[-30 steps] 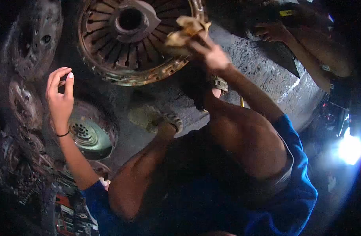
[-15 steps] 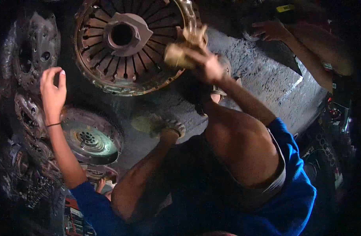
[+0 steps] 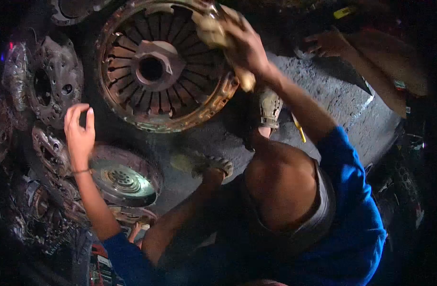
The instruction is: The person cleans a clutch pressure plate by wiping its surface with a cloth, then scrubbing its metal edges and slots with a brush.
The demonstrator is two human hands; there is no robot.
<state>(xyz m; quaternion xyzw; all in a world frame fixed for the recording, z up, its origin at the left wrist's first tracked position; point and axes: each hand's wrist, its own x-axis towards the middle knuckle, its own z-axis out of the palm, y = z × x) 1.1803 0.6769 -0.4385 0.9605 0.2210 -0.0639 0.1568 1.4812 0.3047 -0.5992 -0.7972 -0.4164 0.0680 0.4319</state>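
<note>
Dim, patchy light, near-black corners, fisheye-bent edges, motion blur on the right hand (image 3: 247, 46).

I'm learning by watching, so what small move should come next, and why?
Probably slide the cloth down the rim of the slotted disc: the right hand has it at the upper right, leaving the rusty-brown stretch below mostly uncovered.

Rag (image 3: 211, 31) in right hand (image 3: 249, 50) at clutch cover (image 3: 159, 125)
</note>
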